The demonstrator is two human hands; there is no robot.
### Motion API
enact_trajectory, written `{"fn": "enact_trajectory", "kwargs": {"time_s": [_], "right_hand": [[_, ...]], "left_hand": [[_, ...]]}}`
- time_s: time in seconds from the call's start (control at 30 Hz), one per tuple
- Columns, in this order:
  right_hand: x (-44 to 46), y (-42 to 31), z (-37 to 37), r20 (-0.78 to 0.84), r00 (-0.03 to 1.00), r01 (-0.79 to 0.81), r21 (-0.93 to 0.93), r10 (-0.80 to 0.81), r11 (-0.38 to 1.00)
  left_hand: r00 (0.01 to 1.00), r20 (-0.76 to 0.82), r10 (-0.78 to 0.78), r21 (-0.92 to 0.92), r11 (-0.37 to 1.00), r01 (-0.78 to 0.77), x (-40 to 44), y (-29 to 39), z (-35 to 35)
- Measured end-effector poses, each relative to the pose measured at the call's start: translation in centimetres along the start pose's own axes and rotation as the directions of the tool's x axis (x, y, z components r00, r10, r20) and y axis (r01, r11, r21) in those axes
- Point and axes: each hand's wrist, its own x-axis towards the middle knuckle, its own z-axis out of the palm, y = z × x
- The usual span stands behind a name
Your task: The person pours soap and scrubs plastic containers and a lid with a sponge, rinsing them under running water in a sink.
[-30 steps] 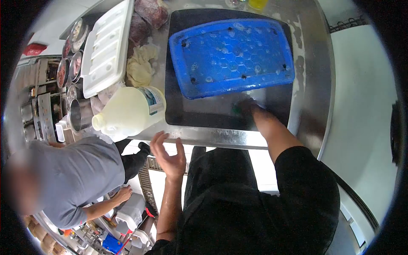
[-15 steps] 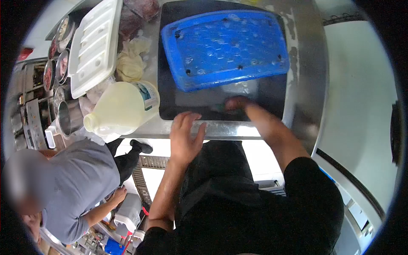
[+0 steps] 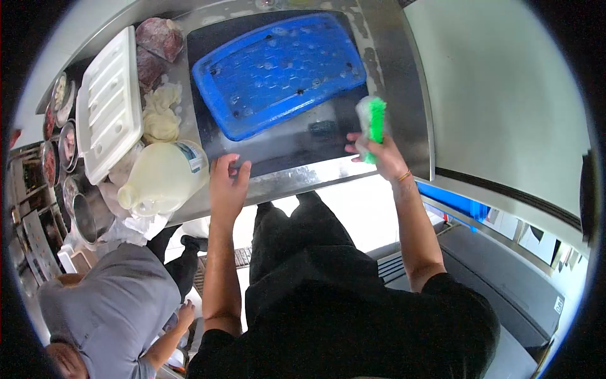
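Head view showed the right hand [image 3: 379,151] gripping a green brush [image 3: 377,119], just beside the right corner of the blue lid [image 3: 278,76]. The left hand [image 3: 228,186], loosely open, hung off the lid's near side. Suds [image 3: 235,100], I judged, could have made the unheld lid skid if pushed.

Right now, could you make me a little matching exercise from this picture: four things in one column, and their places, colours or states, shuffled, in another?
Things
1. green-bristled brush
2. blue plastic piece
3. big plastic jug
4. left hand

Places, colours, states
A. pale yellowish, with a label
B. empty, fingers bent
C. gripped in the right hand
D. wet, lying on the dark board

Right pairs: 1-C, 2-D, 3-A, 4-B
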Motion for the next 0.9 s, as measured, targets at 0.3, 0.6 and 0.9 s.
{"fn": "enact_trajectory", "kwargs": {"time_s": [0.3,0.6,0.9], "right_hand": [[3.6,-6.8,-0.9,-0.052,0.963,0.270,0.258,-0.265,0.928],[15.9,-0.3,-4.7,-0.016,0.664,0.301,-0.910,-0.748,0.287],[13.3,-4.6,0.8,-0.075,0.845,-0.044,-0.997,-0.529,0.071]], "left_hand": [[1.000,-0.010,0.028,0.029,0.999,-0.028,-2.2,-4.1,1.1],[0.988,-0.132,0.078,0.005,0.997,-0.078,-1.3,-6.1,2.0],[0.961,-0.224,0.160,0.312,0.946,-0.085,0.4,-2.6,2.4]]}}
